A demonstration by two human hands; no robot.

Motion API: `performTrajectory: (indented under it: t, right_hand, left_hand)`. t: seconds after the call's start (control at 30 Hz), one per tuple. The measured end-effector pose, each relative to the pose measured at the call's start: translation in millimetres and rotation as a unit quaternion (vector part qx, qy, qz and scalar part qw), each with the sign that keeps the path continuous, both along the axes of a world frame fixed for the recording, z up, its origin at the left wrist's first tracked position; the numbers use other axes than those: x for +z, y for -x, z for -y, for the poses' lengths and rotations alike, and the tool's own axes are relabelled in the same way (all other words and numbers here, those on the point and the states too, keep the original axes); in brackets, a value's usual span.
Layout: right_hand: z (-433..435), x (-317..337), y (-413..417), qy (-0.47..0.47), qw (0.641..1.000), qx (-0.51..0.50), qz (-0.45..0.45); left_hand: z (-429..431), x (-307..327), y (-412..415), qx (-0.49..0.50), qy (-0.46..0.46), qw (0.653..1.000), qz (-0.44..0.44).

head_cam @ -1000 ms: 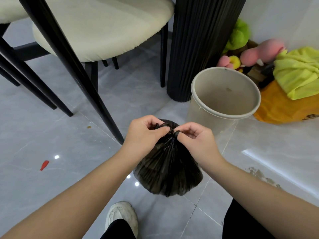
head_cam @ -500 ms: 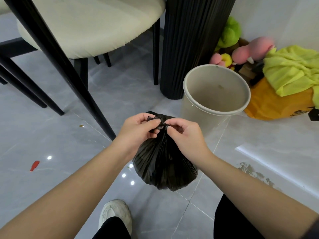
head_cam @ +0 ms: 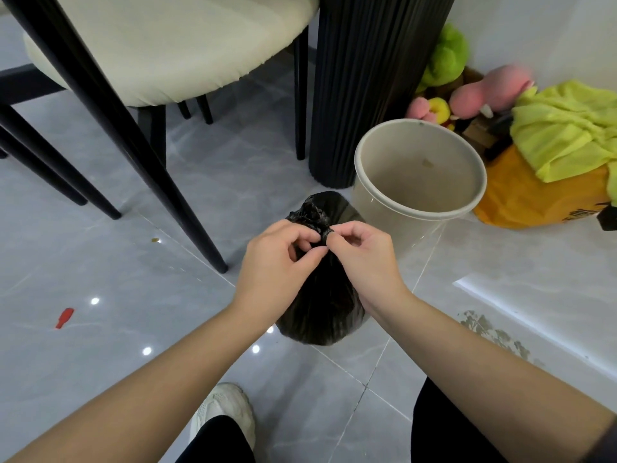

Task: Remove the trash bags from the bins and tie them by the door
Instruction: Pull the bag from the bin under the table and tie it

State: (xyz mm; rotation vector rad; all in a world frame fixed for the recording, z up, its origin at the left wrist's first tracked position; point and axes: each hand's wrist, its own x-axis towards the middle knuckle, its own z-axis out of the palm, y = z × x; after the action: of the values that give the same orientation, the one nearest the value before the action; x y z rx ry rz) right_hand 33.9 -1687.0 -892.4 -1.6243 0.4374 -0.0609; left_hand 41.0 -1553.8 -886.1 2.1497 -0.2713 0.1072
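**Bag neck pinched in both hands, beside the bin**

Room: grey glossy tiled floor [head_cam: 100,269], ceiling lights reflected in it. Cream-seated chair [head_cam: 173,45] on black legs at upper left. Black fluted pedestal [head_cam: 364,78] behind the bin. A small red scrap [head_cam: 64,317] lies on the tiles at left. By the wall at right are plush toys [head_cam: 444,58], a yellow-green cloth [head_cam: 567,128] and an orange bag [head_cam: 527,198] under it. One white shoe [head_cam: 220,409] at bottom centre.

Bin [head_cam: 377,208]: beige, round, upright, no liner inside.

Trash bag [head_cam: 320,305]: black, full and rounded, just left of the bin and in front of it. Cannot tell whether its base touches the floor. Its top is gathered into a twisted bunch.

Fingers: the left hand [head_cam: 273,265] curls its fingers [head_cam: 302,233] round the gathered neck. The right hand [head_cam: 364,259] pinches the same neck between thumb and forefinger, with plastic looped over the forefinger tip. The two hands touch there.

Pose: both bare forearms reach forward and converge over the bag, backs of the hands upward.
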Motion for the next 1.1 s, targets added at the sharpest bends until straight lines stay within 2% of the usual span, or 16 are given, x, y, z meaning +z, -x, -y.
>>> performTrajectory:
  t: [0.27,0.5,0.73,0.87,1.1]
  right_hand:
    - [-5,5,4,-0.045,0.999,0.027,-0.006]
    - [3,-1,0,0.024,0.991,0.134,-0.003]
    - [9,4,4,-0.005,0.969,0.247,-0.018]
    - [12,4,7,-0.063,0.963,0.26,-0.038]
    - [7,-1,2,0.006,0.978,0.208,-0.014]
  left_hand:
    - [3,-2,1,0.049,0.032,0.996,-0.061]
    - [1,2,-5,0.055,0.047,0.99,-0.12]
    - [-11,0,-10,0.001,0.027,0.985,-0.168]
    - [-13,-3,-6,-0.023,0.008,0.991,-0.131]
    - [-10,-6,-6,-0.017,-0.035,0.999,-0.018]
